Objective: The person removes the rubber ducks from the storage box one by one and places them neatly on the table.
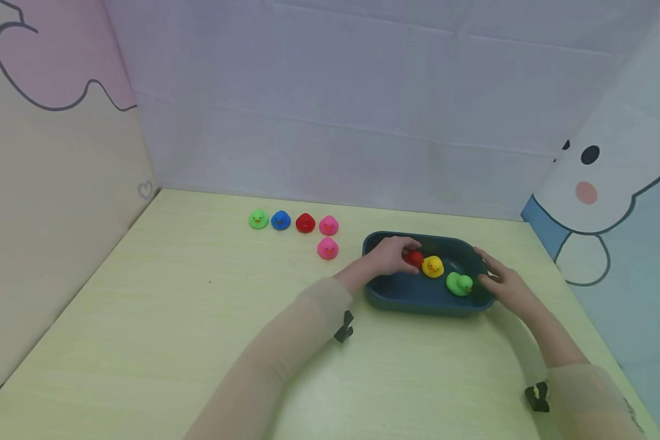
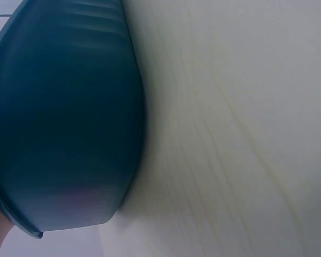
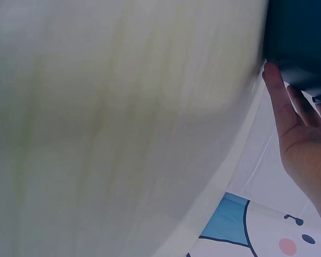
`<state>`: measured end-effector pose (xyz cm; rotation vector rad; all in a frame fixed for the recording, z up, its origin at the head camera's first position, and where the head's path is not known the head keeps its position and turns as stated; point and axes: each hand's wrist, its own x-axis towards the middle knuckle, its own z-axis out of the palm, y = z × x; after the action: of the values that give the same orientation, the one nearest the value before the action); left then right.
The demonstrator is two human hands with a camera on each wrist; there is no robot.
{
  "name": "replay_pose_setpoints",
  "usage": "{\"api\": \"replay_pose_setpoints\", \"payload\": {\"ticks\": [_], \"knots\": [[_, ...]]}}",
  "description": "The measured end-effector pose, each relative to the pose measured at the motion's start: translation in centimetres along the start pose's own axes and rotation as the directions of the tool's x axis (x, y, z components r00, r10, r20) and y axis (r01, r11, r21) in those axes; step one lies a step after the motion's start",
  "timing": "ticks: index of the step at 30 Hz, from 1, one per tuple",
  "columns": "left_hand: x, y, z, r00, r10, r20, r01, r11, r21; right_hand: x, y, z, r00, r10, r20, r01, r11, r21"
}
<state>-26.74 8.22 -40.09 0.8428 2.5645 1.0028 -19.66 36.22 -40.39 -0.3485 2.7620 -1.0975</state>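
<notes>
A dark teal plastic basin (image 1: pixel 423 304) sits on the table at right of centre in the head view. My left hand (image 1: pixel 387 255) reaches over its left side and pinches a red rubber duck (image 1: pixel 415 259) inside it. Next to that duck is a yellow rubber duck (image 1: pixel 432 267), and a green rubber duck (image 1: pixel 459 284) lies further right in the basin. At the basin's right end, my right hand (image 1: pixel 508 288) grips the rim. Its fingers (image 3: pixel 282 101) lie along the outer wall in the right wrist view. The left wrist view shows the basin's outer wall (image 2: pixel 69 118), hiding the left hand's fingers.
Left of the basin, a row on the table holds a light green duck (image 1: pixel 258 219), a blue duck (image 1: pixel 281 220), a dark red duck (image 1: pixel 305 223) and a pink duck (image 1: pixel 329 225). Another pink duck (image 1: pixel 327 249) sits nearer. A cloth wall (image 1: pixel 330 122) stands behind the table.
</notes>
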Motion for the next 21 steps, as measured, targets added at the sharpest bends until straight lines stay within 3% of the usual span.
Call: {"api": "replay_pose_setpoints", "payload": {"ticks": [21], "knots": [[-0.01, 0.35, 0.18, 1.000, -0.003, 0.027, 0.001, 0.996, 0.086, -0.07, -0.23, -0.04, 1.000, 0.020, 0.005, -0.020, 1.000, -0.020]]}}
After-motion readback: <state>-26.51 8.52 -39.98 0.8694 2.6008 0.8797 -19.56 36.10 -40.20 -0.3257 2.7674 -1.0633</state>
